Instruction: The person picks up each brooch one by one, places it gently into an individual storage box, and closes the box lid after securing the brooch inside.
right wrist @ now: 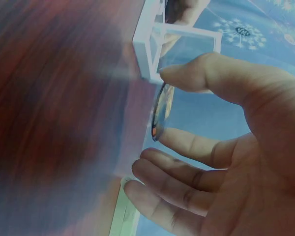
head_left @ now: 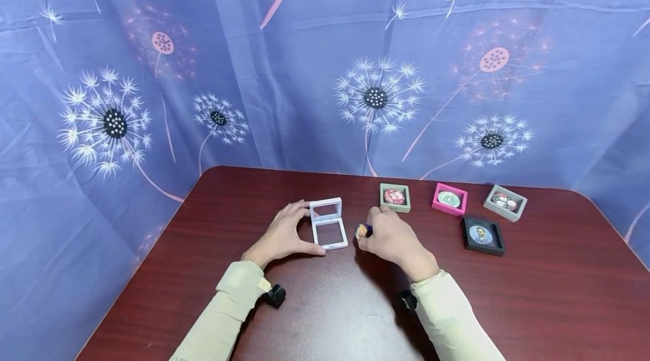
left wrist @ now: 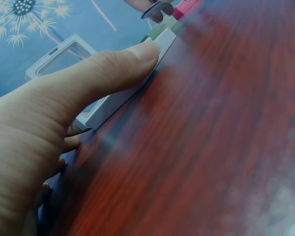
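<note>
A small white display frame stands open on the table, its lid raised at the back and a clear film in each half. My left hand holds it from the left, thumb on the front edge and fingers by the hinge side. Just to the right of the frame, my right hand pinches a round coin-like disc between thumb and index finger, above the table. Orange and dark colours show on the disc's face; its picture is too small to tell. The other right fingers are loosely bent in the right wrist view.
A grey-green frame with a red disc lies behind my right hand. Farther right are a pink frame, a grey frame and a black frame, each with a disc inside. A blue dandelion-print curtain borders the dark red table.
</note>
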A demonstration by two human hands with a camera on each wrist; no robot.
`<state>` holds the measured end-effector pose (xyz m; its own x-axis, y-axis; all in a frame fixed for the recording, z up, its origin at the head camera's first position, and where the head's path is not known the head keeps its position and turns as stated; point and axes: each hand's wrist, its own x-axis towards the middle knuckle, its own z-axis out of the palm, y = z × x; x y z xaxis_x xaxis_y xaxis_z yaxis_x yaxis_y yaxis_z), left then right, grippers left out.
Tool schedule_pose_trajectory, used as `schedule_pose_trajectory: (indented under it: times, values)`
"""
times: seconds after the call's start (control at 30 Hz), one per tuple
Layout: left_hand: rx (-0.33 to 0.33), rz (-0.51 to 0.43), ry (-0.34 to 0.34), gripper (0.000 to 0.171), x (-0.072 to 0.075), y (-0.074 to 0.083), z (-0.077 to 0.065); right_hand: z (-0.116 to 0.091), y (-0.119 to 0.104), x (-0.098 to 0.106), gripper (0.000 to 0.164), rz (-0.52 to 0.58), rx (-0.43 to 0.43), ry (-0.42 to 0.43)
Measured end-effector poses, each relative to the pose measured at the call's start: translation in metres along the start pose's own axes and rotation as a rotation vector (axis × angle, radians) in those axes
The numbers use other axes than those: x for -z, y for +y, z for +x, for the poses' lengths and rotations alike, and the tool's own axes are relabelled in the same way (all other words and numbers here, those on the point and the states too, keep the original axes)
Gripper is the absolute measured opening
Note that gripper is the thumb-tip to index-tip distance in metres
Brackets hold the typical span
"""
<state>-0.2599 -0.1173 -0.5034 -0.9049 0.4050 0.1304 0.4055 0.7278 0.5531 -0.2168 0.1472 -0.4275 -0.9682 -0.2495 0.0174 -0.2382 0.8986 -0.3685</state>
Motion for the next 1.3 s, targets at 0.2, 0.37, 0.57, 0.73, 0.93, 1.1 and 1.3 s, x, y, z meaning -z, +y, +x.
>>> schedule_pose_trajectory:
  times: [0.2, 0.37, 0.57, 0.73, 0.93, 1.1, 1.3]
  values:
    - [-0.008, 0.008, 0.004, 0.095, 0.0, 0.001, 0.001, 0.004, -0.011, -0.004, 0.038, 0.009, 0.014, 0.004]
    - [-0.004, 0.007, 0.007, 0.095, 0.0, 0.001, 0.001, 0.008, -0.021, -0.005, 0.038, 0.019, 0.018, 0.001]
    - [-0.005, 0.005, 0.009, 0.094, 0.0, 0.0, 0.001, 0.013, -0.03, -0.008, 0.037, 0.023, 0.02, -0.007]
    - [0.005, 0.005, 0.001, 0.095, 0.0, 0.0, 0.001, 0.018, -0.037, -0.013, 0.037, 0.025, 0.031, 0.007]
    - [0.004, 0.009, -0.001, 0.094, -0.001, -0.001, 0.002, 0.023, -0.046, -0.02, 0.043, 0.037, -0.011, 0.035]
    - [-0.005, 0.012, 0.003, 0.093, -0.001, 0.0, 0.002, 0.026, -0.049, -0.028, 0.051, 0.04, -0.054, 0.053]
    - [-0.022, 0.008, 0.006, 0.091, 0.0, 0.001, 0.001, 0.027, -0.053, -0.036, 0.065, 0.048, -0.069, 0.043]
